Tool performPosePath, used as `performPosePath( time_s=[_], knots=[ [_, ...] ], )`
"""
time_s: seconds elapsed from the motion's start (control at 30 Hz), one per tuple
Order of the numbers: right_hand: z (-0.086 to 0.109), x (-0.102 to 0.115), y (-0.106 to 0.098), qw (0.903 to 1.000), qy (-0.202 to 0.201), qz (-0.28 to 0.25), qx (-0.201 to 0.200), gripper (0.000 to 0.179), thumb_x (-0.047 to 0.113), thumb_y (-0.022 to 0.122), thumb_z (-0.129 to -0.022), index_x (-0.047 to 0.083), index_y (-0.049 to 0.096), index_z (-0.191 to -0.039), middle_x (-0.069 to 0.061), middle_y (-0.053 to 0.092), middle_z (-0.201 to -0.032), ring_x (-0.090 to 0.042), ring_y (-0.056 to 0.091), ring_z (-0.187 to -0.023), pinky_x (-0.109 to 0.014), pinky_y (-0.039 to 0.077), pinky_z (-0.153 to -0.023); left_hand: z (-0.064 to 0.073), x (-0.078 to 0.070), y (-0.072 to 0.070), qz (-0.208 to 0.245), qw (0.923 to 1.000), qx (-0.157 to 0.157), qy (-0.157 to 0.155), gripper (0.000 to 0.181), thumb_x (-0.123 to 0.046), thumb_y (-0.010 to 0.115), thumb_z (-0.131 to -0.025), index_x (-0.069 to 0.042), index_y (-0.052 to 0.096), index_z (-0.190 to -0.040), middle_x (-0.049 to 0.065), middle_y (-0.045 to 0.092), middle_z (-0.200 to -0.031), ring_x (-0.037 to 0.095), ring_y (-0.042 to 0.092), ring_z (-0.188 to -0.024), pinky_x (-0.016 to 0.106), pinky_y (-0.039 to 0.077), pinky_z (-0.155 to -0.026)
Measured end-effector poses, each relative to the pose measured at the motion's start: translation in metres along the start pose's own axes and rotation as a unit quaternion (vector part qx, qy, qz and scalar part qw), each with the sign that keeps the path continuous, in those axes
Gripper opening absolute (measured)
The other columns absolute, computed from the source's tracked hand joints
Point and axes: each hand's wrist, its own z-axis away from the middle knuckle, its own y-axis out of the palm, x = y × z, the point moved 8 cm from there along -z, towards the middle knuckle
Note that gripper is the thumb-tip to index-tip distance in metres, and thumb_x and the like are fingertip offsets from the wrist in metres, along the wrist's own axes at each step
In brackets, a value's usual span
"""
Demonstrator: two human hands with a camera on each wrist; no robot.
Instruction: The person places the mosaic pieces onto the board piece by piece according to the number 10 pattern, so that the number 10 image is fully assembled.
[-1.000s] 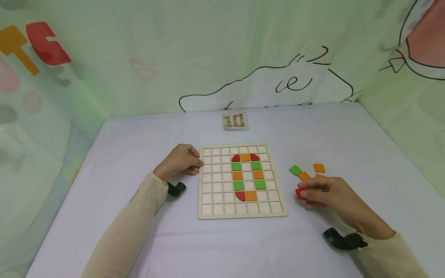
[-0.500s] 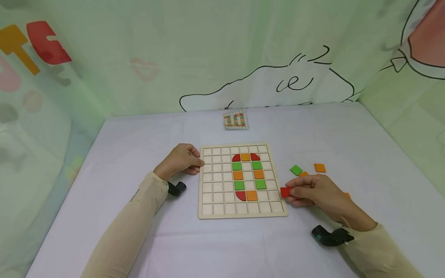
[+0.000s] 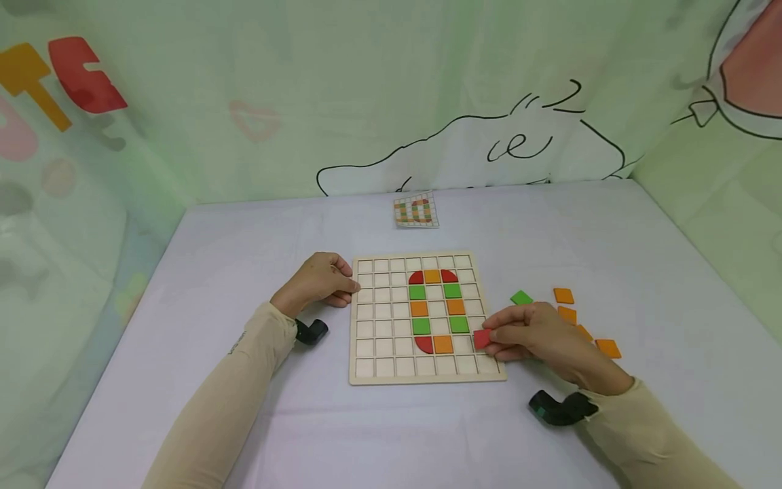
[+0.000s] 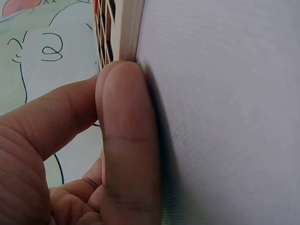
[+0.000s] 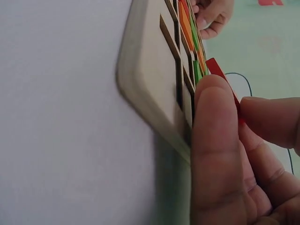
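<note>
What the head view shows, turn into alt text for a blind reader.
A person's right hand pinches a red tile over the right side of a gridded wooden board, while the left hand holds its left edge. Red, orange and green pieces form a nearly closed ring on it; loose tiles lie to the right.

The pale-green fabric backdrop (image 3: 244, 81) bears an orange printed capital letter T (image 3: 34, 83); the adjacent red block letter (image 3: 85, 78) is ambiguous. Black line strokes (image 3: 512, 145) resemble "e" and "2". Small dark lettering (image 3: 237, 343) on the beige fabric left sleeve (image 3: 226, 387) is illegible.
</note>
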Motion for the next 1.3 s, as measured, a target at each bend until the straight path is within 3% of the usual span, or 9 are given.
performPosePath(
  time_s=[1.0,1.3],
  knots=[
    [-0.01,0.01,0.024,0.9988,-0.016,0.046,-0.002,0.022,0.003,0.069,-0.097,-0.012,0.065,-0.114,-0.009,0.074,-0.09,-0.017,0.071,-0.077,-0.028,0.065,-0.07,0.001,0.0,0.001,0.004,1.0,-0.002,0.004,0.032,0.0,0.078,-0.09,0.002,0.056,-0.113,0.011,0.069,-0.088,0.013,0.067,-0.063,0.026,0.064,-0.061],
    [-0.011,0.011,0.025,0.9966,-0.005,0.076,-0.029,0.015,0.003,0.07,-0.096,-0.007,0.07,-0.108,-0.009,0.073,-0.087,-0.019,0.069,-0.073,-0.03,0.065,-0.067,-0.001,0.001,0.0,0.004,1.0,-0.004,0.001,0.031,0.001,0.079,-0.09,0.002,0.057,-0.112,0.011,0.069,-0.088,0.014,0.068,-0.063,0.027,0.064,-0.061]
  ],
)
